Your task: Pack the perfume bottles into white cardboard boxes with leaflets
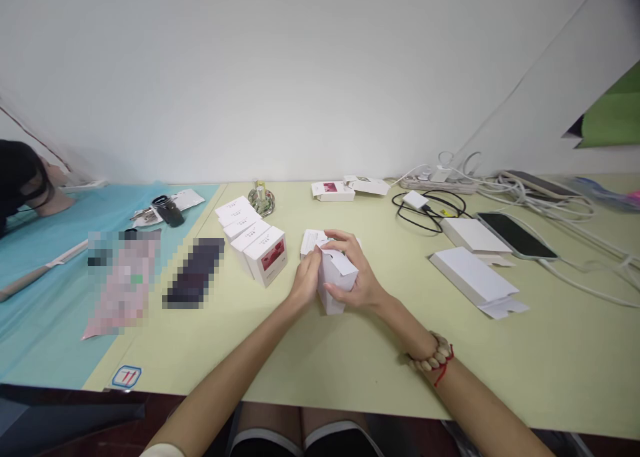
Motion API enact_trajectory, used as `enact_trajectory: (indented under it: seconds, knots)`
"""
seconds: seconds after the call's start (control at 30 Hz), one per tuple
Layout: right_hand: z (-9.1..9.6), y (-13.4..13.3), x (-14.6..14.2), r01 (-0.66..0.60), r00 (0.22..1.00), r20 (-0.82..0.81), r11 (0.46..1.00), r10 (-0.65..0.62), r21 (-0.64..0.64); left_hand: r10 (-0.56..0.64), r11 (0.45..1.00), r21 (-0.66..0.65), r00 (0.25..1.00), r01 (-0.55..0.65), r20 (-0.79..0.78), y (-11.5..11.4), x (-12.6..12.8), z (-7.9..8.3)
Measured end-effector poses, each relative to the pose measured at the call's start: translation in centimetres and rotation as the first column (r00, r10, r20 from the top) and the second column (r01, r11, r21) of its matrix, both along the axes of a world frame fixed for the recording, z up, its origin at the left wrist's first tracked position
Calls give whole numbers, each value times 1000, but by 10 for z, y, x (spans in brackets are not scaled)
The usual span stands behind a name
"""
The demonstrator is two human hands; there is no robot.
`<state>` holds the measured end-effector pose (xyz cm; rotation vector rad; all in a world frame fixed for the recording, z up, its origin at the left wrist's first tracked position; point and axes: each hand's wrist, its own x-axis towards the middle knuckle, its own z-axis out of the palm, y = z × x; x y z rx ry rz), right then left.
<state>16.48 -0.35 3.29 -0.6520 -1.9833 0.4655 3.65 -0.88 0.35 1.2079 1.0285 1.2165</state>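
Note:
A small white cardboard box (332,299) stands upright on the table between my two hands. My left hand (306,275) presses its fingers against the box's left side near the top flap. My right hand (361,275) wraps round the right side, thumb on the near face and fingers over the far edge. The top flap looks folded over, with a small dark notch at its edge. Just behind lies another white printed box (313,241), partly hidden by my hands. To the left, a row of white boxes (266,255) stands, the nearest showing a red picture.
Flat white cartons (473,273) lie at the right beside a phone (517,235) and tangled cables (545,200). Two boxes (333,191) lie by the wall, near a small glass dish (263,200). A dark jar (167,211) sits left; a person's head (23,180) is at the far left.

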Motion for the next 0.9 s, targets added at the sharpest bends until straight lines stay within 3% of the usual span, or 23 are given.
enact_trajectory:
  seconds: [0.13,0.3,0.6,0.67,0.8,0.9]
  knots:
    - [-1,-4,-4,-4,985,-171,1000,4,-3,134,980,165,979,-108,-152,-6,-2,5]
    - [1,-9,-7,159,909,-378,984,-178,-82,307,915,333,927,-226,-215,-10,-5,12]
    - [5,-8,-4,271,896,-321,950,-308,-156,459,843,390,873,-370,-165,-4,-10,10]
    - [5,-8,-4,297,875,-331,931,-354,-211,470,827,429,866,-363,-173,-4,-10,10]
    - [4,-5,-5,294,818,-383,885,-428,-360,420,804,550,870,-225,-259,-5,-9,12]
    - [3,-1,-4,337,753,-394,824,-526,-456,366,813,569,870,-126,-331,-5,-10,13]
